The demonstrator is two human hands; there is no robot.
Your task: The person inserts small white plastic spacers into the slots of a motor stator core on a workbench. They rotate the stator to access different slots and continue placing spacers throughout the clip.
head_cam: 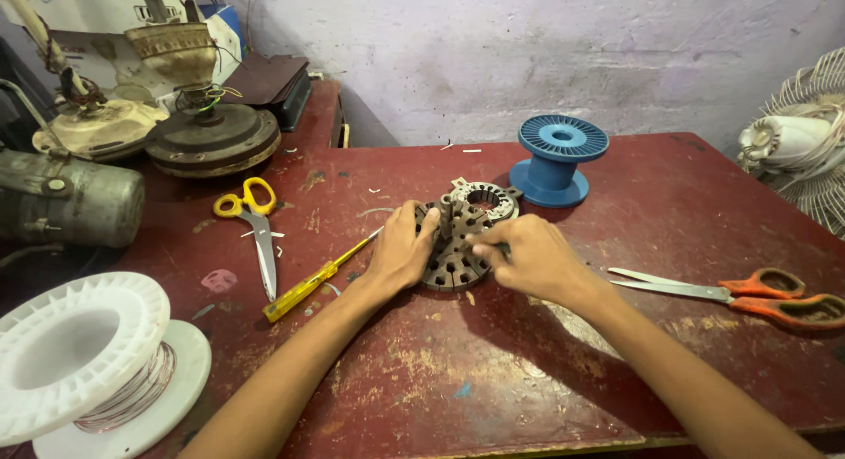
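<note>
1. Nearest the front desk (493, 397) edge, at the left corner, sits a white spool (84, 358).
2. Mid-desk, the left hand (400, 252) cups the dark slotted stator core (453, 248); the right hand (528, 261) pinches its right rim.
3. Yellow screwdriver (312, 283) lies just left; orange scissors (748, 296) lie well right, with bare desk between.
4. Beyond stands a blue spool (556, 160).

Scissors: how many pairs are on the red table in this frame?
2. The yellow-handled scissors lie left of the left hand, beside a yellow screwdriver. The orange-handled scissors lie right of the right hand. None looks hidden.
</note>
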